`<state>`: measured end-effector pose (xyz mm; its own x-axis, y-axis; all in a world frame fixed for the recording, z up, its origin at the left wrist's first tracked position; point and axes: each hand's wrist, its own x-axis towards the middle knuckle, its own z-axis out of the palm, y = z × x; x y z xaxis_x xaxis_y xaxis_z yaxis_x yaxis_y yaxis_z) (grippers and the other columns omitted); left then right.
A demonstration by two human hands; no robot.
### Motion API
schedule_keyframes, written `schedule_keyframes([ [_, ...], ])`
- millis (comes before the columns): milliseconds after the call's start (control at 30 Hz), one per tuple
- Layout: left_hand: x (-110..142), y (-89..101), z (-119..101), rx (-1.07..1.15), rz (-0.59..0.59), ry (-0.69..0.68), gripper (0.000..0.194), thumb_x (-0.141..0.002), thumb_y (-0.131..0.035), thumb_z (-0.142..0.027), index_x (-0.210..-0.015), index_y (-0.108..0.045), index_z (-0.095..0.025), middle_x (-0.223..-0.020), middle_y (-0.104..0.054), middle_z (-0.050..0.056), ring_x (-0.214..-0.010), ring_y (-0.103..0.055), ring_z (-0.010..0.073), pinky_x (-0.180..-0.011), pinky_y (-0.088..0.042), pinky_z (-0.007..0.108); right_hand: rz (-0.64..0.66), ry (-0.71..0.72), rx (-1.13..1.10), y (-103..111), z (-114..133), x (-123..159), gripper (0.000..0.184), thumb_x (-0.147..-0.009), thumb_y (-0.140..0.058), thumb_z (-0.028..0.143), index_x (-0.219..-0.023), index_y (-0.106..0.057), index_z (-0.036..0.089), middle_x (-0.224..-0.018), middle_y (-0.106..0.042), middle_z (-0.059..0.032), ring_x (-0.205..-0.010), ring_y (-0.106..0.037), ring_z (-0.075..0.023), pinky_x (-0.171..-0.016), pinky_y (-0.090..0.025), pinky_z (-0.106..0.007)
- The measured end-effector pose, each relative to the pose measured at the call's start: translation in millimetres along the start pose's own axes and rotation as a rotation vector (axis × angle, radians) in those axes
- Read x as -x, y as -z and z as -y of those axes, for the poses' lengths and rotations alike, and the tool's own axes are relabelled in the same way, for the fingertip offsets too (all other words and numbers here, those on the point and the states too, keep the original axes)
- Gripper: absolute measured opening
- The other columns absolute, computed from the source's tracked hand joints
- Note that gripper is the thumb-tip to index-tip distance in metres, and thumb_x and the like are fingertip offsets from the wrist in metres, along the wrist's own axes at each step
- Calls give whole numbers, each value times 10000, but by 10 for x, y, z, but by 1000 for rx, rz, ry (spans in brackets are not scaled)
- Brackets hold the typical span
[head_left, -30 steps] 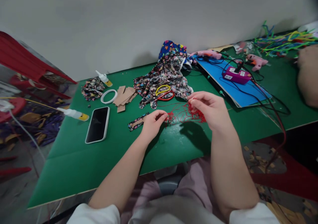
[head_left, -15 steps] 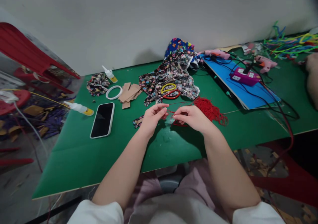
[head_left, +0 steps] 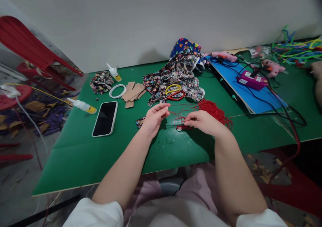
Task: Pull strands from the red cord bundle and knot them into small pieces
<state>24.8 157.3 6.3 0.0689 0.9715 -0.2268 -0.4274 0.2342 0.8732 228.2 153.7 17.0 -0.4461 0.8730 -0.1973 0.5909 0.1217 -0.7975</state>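
Red thread tangle sits approx midway betw green table's front & back edges; prob best to tease strands w/ light, even tension so loops don't knot. L hand fingertips nearly closed, apparently pinching a strand; R hand thumb+index pinched tight on loops nearer front edge.

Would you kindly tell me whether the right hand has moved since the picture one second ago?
Yes: judged against the scissors, the right hand has moved leftward and lower in the view.
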Motion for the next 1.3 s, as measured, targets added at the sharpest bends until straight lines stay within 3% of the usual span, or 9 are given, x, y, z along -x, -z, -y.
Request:
schedule_keyframes([
  [133,-2,-12,-7,48,-2,-31,196,-573,-749,-169,-765,-709,-154,-706,-700,19,-668,-635,79,-613,-448,166,18,103,104,50,-55,31,154,-778,-610,283,-676,-666,182,-813,-671,-43,-760,-598,-156,-694,-445,-275],
  [233,14,-11,-10,112,13,-15,199,-572,-732,-162,-768,-700,-178,-537,-647,-16,-689,-674,127,-659,-476,202,-41,173,67,77,-34,64,158,-786,-607,281,-677,-670,187,-869,-666,-52,-860,-598,-170,-790,-457,-298],
  [433,46,-37,9,105,24,-7,205,-598,-739,-180,-795,-687,-168,-537,-641,-29,-692,-684,133,-726,-496,236,-111,82,-291,-86,153,27,143,-763,-608,290,-715,-674,172,-1113,-625,-67,-576,-562,-72,-529,-481,-228],
  [500,54,-49,19,107,47,-5,204,-606,-746,-192,-800,-690,-163,-584,-669,-16,-694,-682,128,-719,-500,234,-83,91,-351,-195,186,-35,131,-757,-608,282,-717,-674,176,-1087,-641,-55,-556,-558,-65,-516,-476,-218],
  [733,53,-16,37,168,122,-29,284,-762,-641,-332,-965,-679,-137,-743,-733,44,-791,-694,141,-743,-515,227,-82,11,-394,-428,200,-203,187,-737,-622,338,-749,-680,161,-533,-583,13,-480,-536,-101,-484,-424,-220],
  [900,66,-40,29,86,96,-63,534,-653,-743,-181,-1155,-564,-220,-795,-729,3,-788,-687,141,-763,-517,267,-47,37,-368,-471,211,-211,183,-751,-608,333,-742,-683,166,-532,-577,17,-488,-537,-99,-498,-423,-222],
  [1067,51,-49,61,-22,98,-168,551,-597,-778,-145,-1076,-517,-224,-748,-667,-39,-776,-674,130,-816,-513,298,-42,89,-357,-397,185,-173,142,-746,-619,307,-714,-670,178,-681,-629,-4,-566,-564,-104,-535,-444,-229],
  [1200,51,-47,73,-111,102,-253,585,-599,-780,-159,-1075,-455,-258,-929,-601,-28,-679,-646,82,-810,-529,304,-190,61,-354,-247,178,-112,155,-722,-647,325,-713,-678,174,-852,-667,-37,-605,-554,-100,-546,-441,-235],
  [1300,91,-75,68,-225,102,-322,734,-630,-768,-192,-1240,-378,-313,-1183,-544,51,-651,-618,63,-807,-536,306,-329,-17,-402,-188,180,-89,185,-710,-655,349,-740,-680,167,-794,-664,-33,-567,-517,-97,-512,-413,-237],
])
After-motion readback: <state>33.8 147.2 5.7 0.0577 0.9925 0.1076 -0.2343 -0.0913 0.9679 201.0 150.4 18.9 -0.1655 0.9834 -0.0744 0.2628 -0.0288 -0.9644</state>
